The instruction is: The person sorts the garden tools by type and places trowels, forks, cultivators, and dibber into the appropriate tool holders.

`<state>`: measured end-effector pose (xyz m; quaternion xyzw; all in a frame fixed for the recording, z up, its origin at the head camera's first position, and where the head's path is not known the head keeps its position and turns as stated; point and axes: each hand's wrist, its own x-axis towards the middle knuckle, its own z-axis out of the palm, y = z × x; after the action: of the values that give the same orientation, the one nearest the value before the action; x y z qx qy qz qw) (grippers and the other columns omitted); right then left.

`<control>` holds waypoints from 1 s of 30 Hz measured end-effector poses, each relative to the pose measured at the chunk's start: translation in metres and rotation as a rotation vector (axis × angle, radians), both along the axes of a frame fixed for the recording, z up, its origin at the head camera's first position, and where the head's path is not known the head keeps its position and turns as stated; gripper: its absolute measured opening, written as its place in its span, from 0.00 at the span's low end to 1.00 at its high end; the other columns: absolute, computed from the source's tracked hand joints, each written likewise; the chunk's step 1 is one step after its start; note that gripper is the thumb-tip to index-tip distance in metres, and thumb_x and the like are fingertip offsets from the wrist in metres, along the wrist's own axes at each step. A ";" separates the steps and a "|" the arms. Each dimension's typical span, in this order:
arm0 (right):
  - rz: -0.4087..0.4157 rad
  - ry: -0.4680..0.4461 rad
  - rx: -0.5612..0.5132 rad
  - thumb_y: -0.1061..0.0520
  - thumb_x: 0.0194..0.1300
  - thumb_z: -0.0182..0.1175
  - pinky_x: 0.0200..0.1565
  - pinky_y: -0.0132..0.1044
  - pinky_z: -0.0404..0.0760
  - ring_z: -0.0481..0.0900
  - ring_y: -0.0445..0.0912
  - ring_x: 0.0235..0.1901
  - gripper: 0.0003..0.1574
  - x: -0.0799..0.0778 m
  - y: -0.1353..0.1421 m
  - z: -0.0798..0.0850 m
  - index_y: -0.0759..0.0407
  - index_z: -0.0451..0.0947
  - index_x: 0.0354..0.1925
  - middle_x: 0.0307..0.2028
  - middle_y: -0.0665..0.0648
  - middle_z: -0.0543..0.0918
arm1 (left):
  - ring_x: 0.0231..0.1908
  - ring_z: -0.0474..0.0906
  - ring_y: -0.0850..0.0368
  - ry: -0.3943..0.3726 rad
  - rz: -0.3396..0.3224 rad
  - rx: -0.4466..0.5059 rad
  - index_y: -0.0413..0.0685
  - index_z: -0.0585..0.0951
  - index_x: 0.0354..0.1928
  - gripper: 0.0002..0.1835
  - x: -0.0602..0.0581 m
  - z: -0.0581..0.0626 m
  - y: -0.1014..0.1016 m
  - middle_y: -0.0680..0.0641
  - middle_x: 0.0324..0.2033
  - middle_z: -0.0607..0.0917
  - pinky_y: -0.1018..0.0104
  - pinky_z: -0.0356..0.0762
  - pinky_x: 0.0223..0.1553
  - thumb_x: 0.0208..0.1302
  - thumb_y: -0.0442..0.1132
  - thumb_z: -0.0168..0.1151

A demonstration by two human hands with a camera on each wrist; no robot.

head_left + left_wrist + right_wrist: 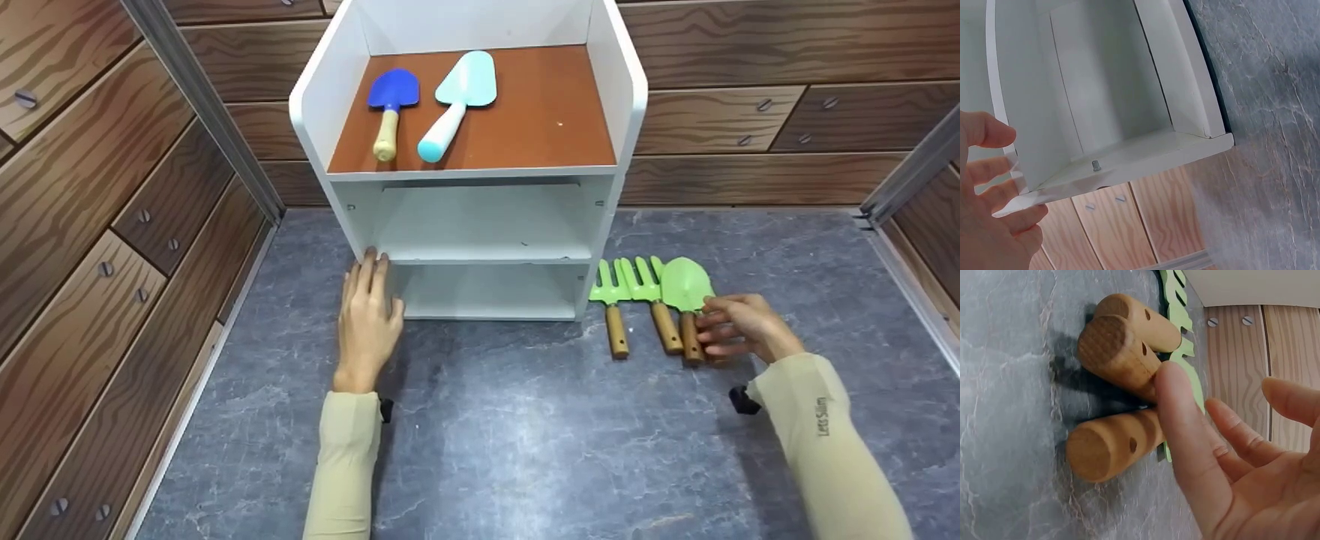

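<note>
My left hand rests its extended fingers on the left front edge of a small white shelf unit; in the left wrist view the thumb stands apart. My right hand, fingers spread and loosely bent, is beside a green trowel with a wooden handle on the floor. Near it lie two green hand forks, also wooden-handled. In the right wrist view a separate wooden handle lies close to the index finger; its tool head is mostly hidden. Whether a fingertip touches a handle is unclear.
On the unit's brown top lie a blue trowel with a pale handle and a light turquoise trowel. Two white compartments open to the front below. Wood-patterned walls enclose the grey marbled floor.
</note>
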<state>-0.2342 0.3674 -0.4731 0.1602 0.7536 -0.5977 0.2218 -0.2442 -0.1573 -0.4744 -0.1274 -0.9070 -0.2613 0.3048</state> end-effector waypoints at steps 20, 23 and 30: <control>0.059 -0.010 0.185 0.46 0.80 0.43 0.39 0.47 0.89 0.86 0.47 0.33 0.40 -0.001 -0.004 0.000 0.83 0.56 0.67 0.45 0.67 0.83 | 0.66 0.65 0.26 -0.016 -0.003 0.017 0.29 0.71 0.68 0.33 0.000 0.001 0.000 0.30 0.69 0.68 0.41 0.52 0.74 0.57 0.26 0.65; 0.051 -0.010 0.191 0.49 0.79 0.46 0.38 0.46 0.89 0.85 0.46 0.31 0.38 0.000 -0.005 -0.006 0.82 0.58 0.67 0.40 0.63 0.83 | 0.67 0.65 0.27 -0.017 0.001 0.007 0.29 0.71 0.68 0.33 0.000 0.000 -0.001 0.31 0.69 0.69 0.40 0.54 0.73 0.58 0.26 0.65; -0.008 0.004 0.220 0.54 0.75 0.54 0.35 0.44 0.89 0.85 0.45 0.28 0.35 -0.002 -0.008 -0.015 0.82 0.61 0.66 0.33 0.56 0.83 | 0.67 0.65 0.28 -0.016 0.009 -0.009 0.29 0.71 0.68 0.33 -0.001 0.000 -0.001 0.31 0.70 0.69 0.40 0.54 0.73 0.58 0.25 0.66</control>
<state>-0.2360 0.3590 -0.4877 0.1855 0.8144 -0.5126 0.1989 -0.2447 -0.1582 -0.4748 -0.1226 -0.9110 -0.2570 0.2982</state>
